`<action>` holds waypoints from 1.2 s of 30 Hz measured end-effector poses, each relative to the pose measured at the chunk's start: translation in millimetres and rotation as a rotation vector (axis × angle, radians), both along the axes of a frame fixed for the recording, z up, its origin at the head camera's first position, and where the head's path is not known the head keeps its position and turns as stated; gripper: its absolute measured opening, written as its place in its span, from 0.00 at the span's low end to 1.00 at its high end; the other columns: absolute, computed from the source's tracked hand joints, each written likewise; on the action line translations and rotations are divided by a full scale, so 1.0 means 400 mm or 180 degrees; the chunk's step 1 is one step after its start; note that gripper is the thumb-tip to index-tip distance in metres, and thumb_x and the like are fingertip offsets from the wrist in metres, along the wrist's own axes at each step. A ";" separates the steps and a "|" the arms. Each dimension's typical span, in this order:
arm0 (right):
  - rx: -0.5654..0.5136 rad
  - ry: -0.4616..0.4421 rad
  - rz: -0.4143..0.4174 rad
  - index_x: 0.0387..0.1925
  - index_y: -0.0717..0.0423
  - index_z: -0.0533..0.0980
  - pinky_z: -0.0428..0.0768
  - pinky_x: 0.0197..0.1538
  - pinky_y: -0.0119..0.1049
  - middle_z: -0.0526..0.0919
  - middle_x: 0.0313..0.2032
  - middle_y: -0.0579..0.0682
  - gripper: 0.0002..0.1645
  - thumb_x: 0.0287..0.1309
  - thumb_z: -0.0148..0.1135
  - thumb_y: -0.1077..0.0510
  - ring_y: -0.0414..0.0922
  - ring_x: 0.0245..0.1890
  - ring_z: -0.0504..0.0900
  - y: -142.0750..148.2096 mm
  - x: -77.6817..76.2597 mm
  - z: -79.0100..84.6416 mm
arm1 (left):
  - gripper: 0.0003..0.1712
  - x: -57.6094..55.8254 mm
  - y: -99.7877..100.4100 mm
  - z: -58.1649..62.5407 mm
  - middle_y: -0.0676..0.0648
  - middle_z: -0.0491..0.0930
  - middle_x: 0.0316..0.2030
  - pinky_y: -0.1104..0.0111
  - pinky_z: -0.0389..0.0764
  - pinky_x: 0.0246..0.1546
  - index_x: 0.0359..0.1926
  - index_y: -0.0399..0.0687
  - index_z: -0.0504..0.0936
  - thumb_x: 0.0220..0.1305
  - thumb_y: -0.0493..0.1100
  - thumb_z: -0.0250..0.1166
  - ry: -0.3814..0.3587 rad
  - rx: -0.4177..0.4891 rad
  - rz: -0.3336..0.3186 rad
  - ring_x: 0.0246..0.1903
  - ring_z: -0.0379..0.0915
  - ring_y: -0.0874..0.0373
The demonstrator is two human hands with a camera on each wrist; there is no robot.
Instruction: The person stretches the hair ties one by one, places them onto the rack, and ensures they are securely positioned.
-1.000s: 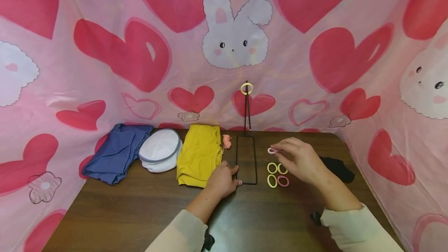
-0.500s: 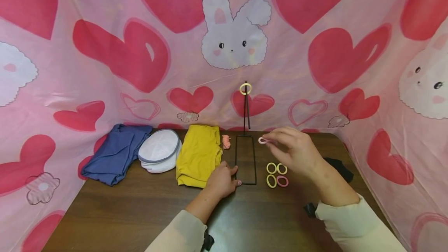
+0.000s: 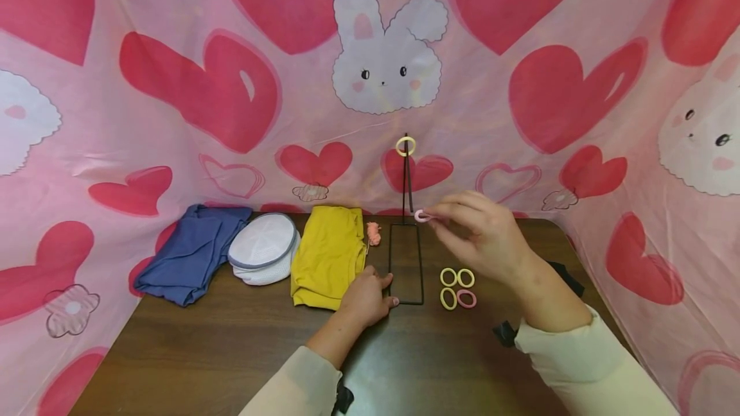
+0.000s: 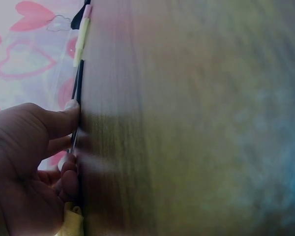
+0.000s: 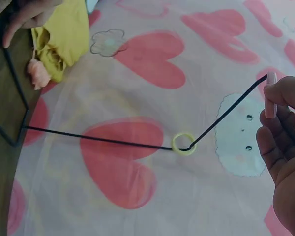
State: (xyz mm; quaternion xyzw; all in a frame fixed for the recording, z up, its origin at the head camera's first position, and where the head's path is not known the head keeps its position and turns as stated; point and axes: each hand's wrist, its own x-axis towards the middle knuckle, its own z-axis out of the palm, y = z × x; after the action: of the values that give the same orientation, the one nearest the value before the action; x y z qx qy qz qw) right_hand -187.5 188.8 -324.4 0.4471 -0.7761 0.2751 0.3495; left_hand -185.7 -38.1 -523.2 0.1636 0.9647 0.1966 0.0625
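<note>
A black wire stand [image 3: 422, 262] has a rectangular base on the table, a tall upright and a sloping arm. One yellow hair tie [image 3: 414, 146] hangs where upright and arm meet, also seen in the right wrist view. My left hand [image 3: 365, 297] holds the base's near left corner, thumb and fingers against the wire. Between thumb and fingers my right hand [image 3: 485, 233] pinches a pink hair tie [image 5: 271, 101]. That tie is at the arm's free end; whether the wire is through it I cannot tell. Several yellow hair ties [image 3: 448, 300] and one pink lie beside the base.
Left of the stand are a peach yarn bundle [image 3: 374, 234], folded yellow cloth [image 3: 326, 255], a round white mesh bag [image 3: 263, 242] and folded blue cloth [image 3: 193, 252]. Black cloth [image 3: 566, 277] lies right, partly behind my right arm. A heart-print curtain [image 3: 480, 146] surrounds the table [image 3: 231, 352].
My right hand has carried the pink hair tie left and up, from above the loose ties to the arm's free end. My left hand has stayed on the base.
</note>
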 end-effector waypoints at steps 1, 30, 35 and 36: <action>-0.0009 0.0005 0.0035 0.45 0.53 0.89 0.78 0.51 0.29 0.88 0.41 0.45 0.12 0.58 0.73 0.62 0.42 0.42 0.85 -0.004 0.000 0.005 | 0.36 0.000 -0.001 0.000 0.43 0.76 0.45 0.60 0.79 0.45 0.69 0.52 0.79 0.64 0.59 0.73 -0.0009 0.0004 0.0001 0.37 0.73 0.54; -0.0201 -0.0168 -0.0348 0.45 0.58 0.88 0.83 0.43 0.42 0.87 0.43 0.52 0.15 0.55 0.74 0.66 0.46 0.38 0.85 -0.047 -0.151 -0.025 | 0.36 0.003 -0.002 0.005 0.44 0.76 0.44 0.61 0.79 0.42 0.69 0.51 0.80 0.64 0.59 0.73 -0.0037 0.0052 0.0010 0.35 0.71 0.55; -0.0275 -0.0207 -0.0418 0.48 0.60 0.88 0.85 0.44 0.44 0.85 0.44 0.55 0.16 0.56 0.72 0.67 0.49 0.38 0.85 -0.054 -0.187 -0.032 | 0.36 0.001 -0.003 0.003 0.43 0.76 0.44 0.61 0.79 0.43 0.69 0.51 0.80 0.64 0.59 0.73 -0.0008 0.0026 -0.0021 0.36 0.72 0.54; -0.0291 -0.0211 -0.0429 0.48 0.60 0.87 0.85 0.44 0.44 0.85 0.44 0.56 0.16 0.56 0.73 0.67 0.50 0.38 0.85 -0.056 -0.195 -0.032 | 0.36 0.001 -0.003 0.004 0.43 0.76 0.45 0.61 0.79 0.43 0.69 0.51 0.80 0.64 0.59 0.73 0.0000 0.0022 -0.0024 0.36 0.72 0.54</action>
State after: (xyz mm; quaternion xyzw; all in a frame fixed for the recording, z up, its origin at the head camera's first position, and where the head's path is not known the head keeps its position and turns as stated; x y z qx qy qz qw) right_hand -265.3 166.5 -337.4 0.3681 -0.8021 0.3008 0.3615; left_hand -185.3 -39.3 -521.6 0.1674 0.9634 0.1997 0.0627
